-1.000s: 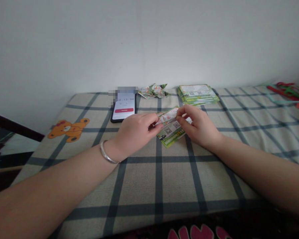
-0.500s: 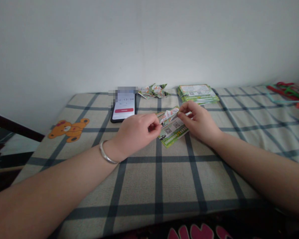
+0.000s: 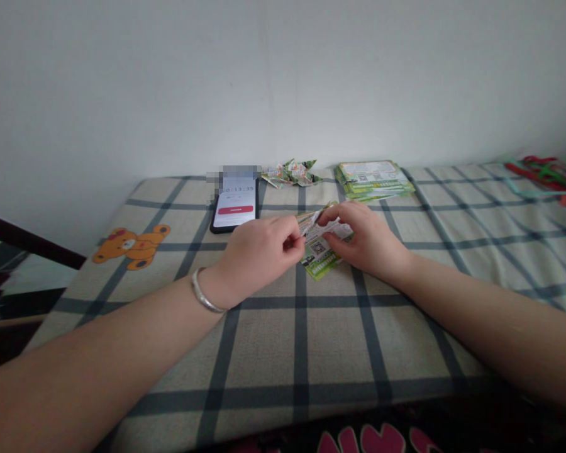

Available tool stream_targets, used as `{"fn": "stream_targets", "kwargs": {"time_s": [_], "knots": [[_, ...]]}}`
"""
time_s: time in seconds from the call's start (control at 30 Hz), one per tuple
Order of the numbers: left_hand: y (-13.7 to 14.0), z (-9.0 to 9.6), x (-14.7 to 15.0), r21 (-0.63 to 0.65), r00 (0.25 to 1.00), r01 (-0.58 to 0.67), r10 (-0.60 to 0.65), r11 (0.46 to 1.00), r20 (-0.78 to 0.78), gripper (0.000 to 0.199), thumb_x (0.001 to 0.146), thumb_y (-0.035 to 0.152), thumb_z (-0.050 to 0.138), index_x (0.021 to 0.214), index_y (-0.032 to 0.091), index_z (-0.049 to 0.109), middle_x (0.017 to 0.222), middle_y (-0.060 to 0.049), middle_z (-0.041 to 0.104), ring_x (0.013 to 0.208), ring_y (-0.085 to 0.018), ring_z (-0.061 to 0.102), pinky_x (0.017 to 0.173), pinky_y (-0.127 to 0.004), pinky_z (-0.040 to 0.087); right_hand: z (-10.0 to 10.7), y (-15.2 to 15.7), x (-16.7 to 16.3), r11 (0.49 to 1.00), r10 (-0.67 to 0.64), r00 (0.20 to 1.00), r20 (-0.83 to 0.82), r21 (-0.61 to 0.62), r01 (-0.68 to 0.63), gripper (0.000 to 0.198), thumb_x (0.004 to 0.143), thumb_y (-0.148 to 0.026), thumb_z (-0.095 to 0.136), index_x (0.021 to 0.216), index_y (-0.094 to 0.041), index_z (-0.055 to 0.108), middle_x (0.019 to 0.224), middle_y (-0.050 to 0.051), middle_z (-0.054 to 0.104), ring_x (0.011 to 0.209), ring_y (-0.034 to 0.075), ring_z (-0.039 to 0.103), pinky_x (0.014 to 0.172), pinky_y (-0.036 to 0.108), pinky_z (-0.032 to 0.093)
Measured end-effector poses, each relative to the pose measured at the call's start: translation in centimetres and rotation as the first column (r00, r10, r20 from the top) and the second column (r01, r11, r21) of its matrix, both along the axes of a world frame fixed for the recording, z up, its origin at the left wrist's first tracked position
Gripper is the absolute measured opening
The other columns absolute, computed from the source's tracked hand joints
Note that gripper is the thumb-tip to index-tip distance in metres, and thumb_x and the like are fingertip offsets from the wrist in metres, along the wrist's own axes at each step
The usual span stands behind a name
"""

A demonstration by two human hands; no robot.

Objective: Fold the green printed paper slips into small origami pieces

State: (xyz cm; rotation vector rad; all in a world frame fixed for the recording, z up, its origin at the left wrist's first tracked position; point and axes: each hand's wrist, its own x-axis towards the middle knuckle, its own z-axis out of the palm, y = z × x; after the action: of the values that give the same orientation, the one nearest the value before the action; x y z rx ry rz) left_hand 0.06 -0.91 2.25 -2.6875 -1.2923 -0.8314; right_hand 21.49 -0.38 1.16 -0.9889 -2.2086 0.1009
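Observation:
A green-and-white printed leaflet [image 3: 319, 250], partly folded along its upper part, lies on the checked cloth between my hands. My left hand [image 3: 268, 248], with a silver bangle [image 3: 202, 292] at the wrist, pinches its left edge between thumb and fingers. Over the right part of the leaflet is my right hand [image 3: 365, 236]. Its thumb and index finger are apart, and the index fingertip touches the raised fold. The right corner of the leaflet is hidden under this hand.
Behind stand a phone [image 3: 236, 204] showing a running timer, folded paper pieces [image 3: 292, 172] and a stack of leaflets [image 3: 375, 178] near the wall. A bear cutout [image 3: 132, 246] lies left on the tablecloth [image 3: 264, 352]. Red and green strips [image 3: 544, 176] lie far right.
My right hand has moved left along the fold, and its thumb and index finger have parted from their pinch. My left hand stays at the leaflet's left edge.

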Motion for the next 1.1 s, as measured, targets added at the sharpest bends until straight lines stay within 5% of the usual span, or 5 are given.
{"fn": "stream_targets", "kwargs": {"time_s": [0.27, 0.57, 1.1], "knots": [[-0.08, -0.28, 0.19, 0.103, 0.995, 0.022, -0.013, 0.994, -0.096, 0.01, 0.083, 0.024, 0.057, 0.075, 0.019, 0.058, 0.066, 0.001, 0.064, 0.061, -0.014, 0.06, 0.054, -0.027, 0.038, 0.18, -0.47, -0.42, 0.995, 0.098, 0.994, 0.055, -0.014, -0.097, 0.032, 0.082, -0.013, 0.059, 0.114, -0.018, 0.063, 0.109, 0.009, 0.071, 0.106, 0.023, 0.063, 0.095, 0.041, 0.049], [0.14, -0.28, 0.27, 0.056, 0.987, 0.003, 0.006, 0.998, -0.162, 0.015, 0.085, 0.032, 0.062, 0.083, 0.017, 0.063, 0.077, -0.004, 0.068, 0.074, -0.021, 0.065, 0.062, -0.031, 0.046, 0.02, -0.66, -0.62, 0.986, 0.164, 0.979, 0.12, -0.004, -0.164, 0.035, 0.087, -0.018, 0.057, 0.122, -0.018, 0.061, 0.117, 0.01, 0.07, 0.109, 0.023, 0.064, 0.096, 0.043, 0.051], [0.47, -0.43, 0.17, 0.05, 0.981, 0.186, -0.183, 0.981, -0.058, 0.017, 0.085, 0.013, 0.06, 0.101, 0.016, 0.066, 0.1, -0.005, 0.072, 0.096, -0.021, 0.063, 0.086, -0.035, 0.052, 0.0, -0.29, -0.07, 0.999, 0.035, 0.996, 0.08, -0.014, -0.034, 0.024, 0.085, -0.016, 0.061, 0.107, -0.021, 0.068, 0.1, 0.006, 0.072, 0.094, 0.022, 0.064, 0.084, 0.036, 0.049]]}}
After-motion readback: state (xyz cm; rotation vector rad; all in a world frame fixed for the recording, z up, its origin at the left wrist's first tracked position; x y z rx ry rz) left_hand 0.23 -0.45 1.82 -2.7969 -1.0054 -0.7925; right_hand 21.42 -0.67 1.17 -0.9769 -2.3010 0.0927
